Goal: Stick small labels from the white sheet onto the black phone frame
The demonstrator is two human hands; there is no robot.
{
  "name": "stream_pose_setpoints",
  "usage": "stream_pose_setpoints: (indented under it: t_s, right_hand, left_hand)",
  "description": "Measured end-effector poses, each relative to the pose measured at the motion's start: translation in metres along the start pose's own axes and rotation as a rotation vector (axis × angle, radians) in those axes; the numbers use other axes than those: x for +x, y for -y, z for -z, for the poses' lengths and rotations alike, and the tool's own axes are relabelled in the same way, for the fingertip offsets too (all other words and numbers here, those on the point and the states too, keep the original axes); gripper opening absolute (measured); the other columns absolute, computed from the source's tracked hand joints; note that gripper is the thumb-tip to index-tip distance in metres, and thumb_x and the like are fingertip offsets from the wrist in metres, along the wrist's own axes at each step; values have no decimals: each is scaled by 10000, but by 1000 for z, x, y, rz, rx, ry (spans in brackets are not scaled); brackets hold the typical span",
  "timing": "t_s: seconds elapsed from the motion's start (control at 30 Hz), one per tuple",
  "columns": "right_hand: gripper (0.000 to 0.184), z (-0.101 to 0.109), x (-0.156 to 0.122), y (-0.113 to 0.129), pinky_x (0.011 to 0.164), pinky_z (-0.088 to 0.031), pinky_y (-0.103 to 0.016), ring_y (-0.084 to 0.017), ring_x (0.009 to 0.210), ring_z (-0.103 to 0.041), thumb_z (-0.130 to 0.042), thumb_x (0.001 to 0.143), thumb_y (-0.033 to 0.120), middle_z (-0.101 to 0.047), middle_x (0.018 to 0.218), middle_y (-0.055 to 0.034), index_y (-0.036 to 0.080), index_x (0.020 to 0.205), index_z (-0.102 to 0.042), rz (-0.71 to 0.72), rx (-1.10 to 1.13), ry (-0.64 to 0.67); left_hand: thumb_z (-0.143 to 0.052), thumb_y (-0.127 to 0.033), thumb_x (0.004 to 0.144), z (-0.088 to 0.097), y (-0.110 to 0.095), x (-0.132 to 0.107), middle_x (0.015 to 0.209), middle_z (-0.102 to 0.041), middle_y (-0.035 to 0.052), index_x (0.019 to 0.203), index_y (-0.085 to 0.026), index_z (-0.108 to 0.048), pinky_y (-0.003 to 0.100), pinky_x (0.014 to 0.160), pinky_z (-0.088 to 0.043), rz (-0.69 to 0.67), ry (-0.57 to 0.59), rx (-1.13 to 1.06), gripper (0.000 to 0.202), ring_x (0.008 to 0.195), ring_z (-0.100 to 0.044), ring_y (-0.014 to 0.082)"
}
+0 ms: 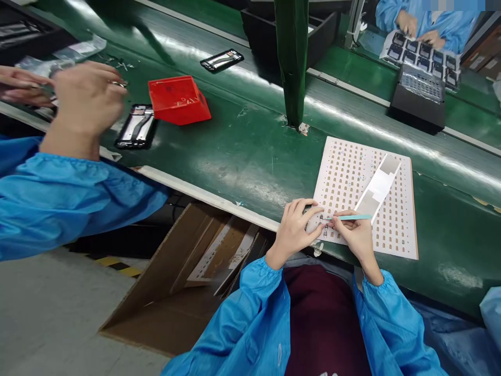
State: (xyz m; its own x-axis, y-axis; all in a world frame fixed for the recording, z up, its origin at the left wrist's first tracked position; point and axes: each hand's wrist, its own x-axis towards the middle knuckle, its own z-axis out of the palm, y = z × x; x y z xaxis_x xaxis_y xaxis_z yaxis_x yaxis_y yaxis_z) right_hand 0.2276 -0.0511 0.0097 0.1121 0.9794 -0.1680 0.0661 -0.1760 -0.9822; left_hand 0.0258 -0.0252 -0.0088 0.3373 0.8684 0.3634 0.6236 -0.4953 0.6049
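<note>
A green conveyor belt (pixel 250 151) runs from far left to near right across the scene. A co-worker's hand (pixel 88 99) and blue sleeve (pixel 58 198) occupy the left side, beside a red bin (pixel 178 99) and a black frame (pixel 136 126) on the belt. A cardboard box (pixel 176 282) stands on the floor, near and left of the person. A second co-worker, far right, handles a tray of parts (pixel 425 55).

On the near edge of the belt lies a white perforated sheet (pixel 352 172), flat, with a pale backing strip (pixel 379 185) lying diagonally across it. The sheet is directly in front of the person, its near left corner under both hands.

The left hand (pixel 295 227) rests curled on that corner, fingers pressing the sheet down; it holds nothing else visible. The right hand (pixel 354 235) is closed in a pinch around a slim teal tool (pixel 350 217), held nearly level with the tip pointing left toward a few small dark parts (pixel 323 225) seated in the sheet's holes between the two hands.

Judgement: the step in hand is picking or seating small parts at the sheet's near left corner. The next move calls for a steady sheet and a fine, accurate tip placement on one part, since neighbouring parts sit just beside it. Whether the tip touches a part cannot be told.
</note>
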Motion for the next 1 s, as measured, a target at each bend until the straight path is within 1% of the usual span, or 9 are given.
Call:
stream_pose_setpoints:
  t_s: [0.2, 0.37, 0.43, 0.5, 0.57, 0.67, 0.8, 0.9, 1.0]
  right_hand:
    - [444, -3, 0, 1, 757, -705, -335, -294, 840, -817, -916, 832, 614, -794, 927, -85, 211, 938, -762, 7, 17, -16]
    - [483, -5, 1, 5, 753, -711, -367, -307, 812, -814, -926, 804, 645, -793, 874, -92, 205, 912, -756, 7, 42, -52]
    - [514, -4, 1, 9, 746, -714, -385, -318, 791, -812, -945, 772, 663, -790, 835, -100, 202, 895, -753, 5, 71, -60]
    - [516, -3, -1, 15, 730, -717, -395, -325, 779, -812, -959, 759, 661, -786, 806, -99, 204, 887, -756, 12, 104, -69]
    - [479, -2, -7, 23, 708, -720, -391, -324, 771, -813, -965, 778, 630, -785, 800, -88, 209, 890, -767, 29, 134, -86]
    - [413, -3, -19, 33, 678, -720, -372, -309, 740, -810, -958, 823, 571, -783, 782, -76, 206, 895, -780, 65, 169, -94]
    - [331, -6, -31, 40, 647, -707, -306, -276, 718, -808, -956, 861, 473, -784, 774, -72, 189, 904, -791, 117, 218, -74]
    - [278, -7, -34, 39, 645, -698, -273, -257, 709, -806, -947, 884, 422, -780, 767, -70, 186, 912, -801, 136, 235, -76]
    - [268, -7, -35, 37, 636, -696, -265, -252, 702, -803, -950, 882, 410, -776, 771, -66, 187, 917, -808, 137, 231, -105]
  left_hand:
    - [-723, -304, 964, 0, -1, 0, 1318, -683, 95, 1270, -249, -713, 474, 1052, -468, -1, -3, -14, 311, 1263, -599, 312]
    - [-657, -272, 999, 1, 2, -1, 1340, -692, 84, 1258, -251, -726, 481, 1051, -478, 14, -10, -83, 268, 1273, -599, 302]
    - [-609, -227, 1020, 3, 3, 0, 1316, -720, 69, 1234, -251, -733, 486, 1077, -486, 36, -31, -146, 248, 1265, -610, 283]
    - [-580, -178, 1031, 8, 0, 1, 1283, -749, 55, 1201, -248, -737, 491, 1120, -493, 45, -88, -218, 242, 1277, -615, 265]
    - [-599, -157, 1035, 15, -7, 2, 1239, -772, 44, 1171, -245, -741, 490, 1141, -505, 29, -167, -270, 215, 1289, -618, 255]
    - [-677, -184, 1029, 27, -21, 5, 1127, -793, 34, 1114, -246, -756, 477, 1096, -539, -13, -251, -297, 131, 1231, -651, 249]
    - [-724, -171, 1009, 38, -33, 9, 999, -785, 34, 1007, -231, -768, 444, 1021, -557, -69, -287, -344, 74, 1141, -671, 242]
    - [-757, -141, 980, 41, -34, 9, 981, -782, 33, 991, -227, -764, 430, 1003, -558, -93, -303, -367, 87, 1127, -667, 238]
    - [-774, -130, 963, 42, -33, 7, 983, -784, 34, 993, -231, -766, 433, 1007, -559, -125, -305, -364, 106, 1136, -662, 243]
